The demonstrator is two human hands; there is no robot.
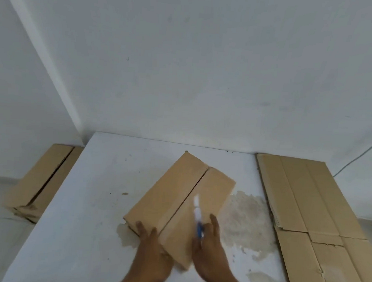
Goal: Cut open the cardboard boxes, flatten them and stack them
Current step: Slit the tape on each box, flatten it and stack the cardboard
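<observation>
A closed brown cardboard box (pixel 177 197) lies at an angle on the white table (pixel 94 200), its top seam running from near to far. My left hand (pixel 152 247) rests on the box's near left corner with fingers spread. My right hand (pixel 209 249) holds a blue and white cutter (pixel 197 218) above the box's near right part, its white tip pointing away from me along the seam. The cutter is blurred. A stack of flattened boxes (pixel 319 225) lies on the table's right side.
Another unflattened cardboard box (pixel 41 180) sits lower down to the left of the table, by the wall. White walls meet in a corner behind the table. A thin cable (pixel 358 155) runs down the wall at the right. Worn patches mark the tabletop.
</observation>
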